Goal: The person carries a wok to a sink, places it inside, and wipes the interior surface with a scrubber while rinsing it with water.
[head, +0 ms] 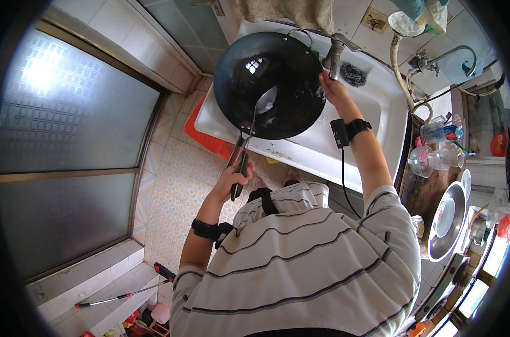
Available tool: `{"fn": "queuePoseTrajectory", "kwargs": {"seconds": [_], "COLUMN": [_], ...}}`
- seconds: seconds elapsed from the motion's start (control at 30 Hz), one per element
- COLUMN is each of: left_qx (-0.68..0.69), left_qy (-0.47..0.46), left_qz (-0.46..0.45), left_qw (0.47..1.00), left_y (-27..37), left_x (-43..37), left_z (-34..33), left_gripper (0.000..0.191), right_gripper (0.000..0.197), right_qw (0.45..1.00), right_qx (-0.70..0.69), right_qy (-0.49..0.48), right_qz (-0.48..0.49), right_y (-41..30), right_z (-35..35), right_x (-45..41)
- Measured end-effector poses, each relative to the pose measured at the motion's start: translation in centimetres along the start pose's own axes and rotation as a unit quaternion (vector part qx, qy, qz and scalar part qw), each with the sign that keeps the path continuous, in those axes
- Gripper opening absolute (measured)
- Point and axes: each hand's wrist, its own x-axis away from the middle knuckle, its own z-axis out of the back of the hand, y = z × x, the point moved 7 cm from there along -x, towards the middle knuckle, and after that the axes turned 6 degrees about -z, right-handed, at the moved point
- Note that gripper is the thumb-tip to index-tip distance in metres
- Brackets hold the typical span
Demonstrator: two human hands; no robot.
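A large black wok (290,80) lies across the left part of the white sink (392,97), wet marks on its inside. My left hand (231,179) is closed around the black handles of the wok and of a metal spatula (266,101), whose head rests inside the wok. My right hand (334,89) is at the mouth of the metal faucet (335,54), close to the wok's right rim. Whether its fingers grip the rim or the spout cannot be made out. A ball of steel wool (353,74) sits behind the faucet on the sink ledge.
A red plastic basin (206,132) shows below the sink's left edge. Glass cups (421,162) and a steel basin (457,210) stand on the right-hand counter. At left are a frosted glass door (69,202) and a long-handled brush (126,295).
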Motion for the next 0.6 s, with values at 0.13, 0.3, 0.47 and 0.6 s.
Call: {"fn": "queuePoseTrajectory", "kwargs": {"seconds": [0.13,0.3,0.47,0.6], "left_qx": [0.097,0.228,0.262,0.289], "left_qy": [-0.032,-0.007,0.011,-0.025], "left_qz": [-0.045,-0.006,0.02,0.071], "left_qw": [0.994,0.974,0.965,0.954], "left_y": [-0.2,-0.7,-0.8,-0.7], "left_x": [-1.7,-3.3,-4.3,-5.3], "left_z": [-1.5,-2.5,-2.8,-3.9], "left_gripper": [0.019,0.017,0.02,0.024], "right_gripper": [0.02,0.02,0.019,0.02], "right_qw": [1.0,0.997,0.997,0.989], "right_qx": [0.007,0.064,0.067,0.147], "right_qy": [0.002,-0.041,-0.033,-0.016], "right_qz": [0.009,0.026,0.011,-0.008], "right_y": [0.0,-0.1,-0.6,-1.2], "right_z": [-0.3,-1.3,-0.6,0.5], "right_x": [0.5,1.9,2.8,3.4]}}
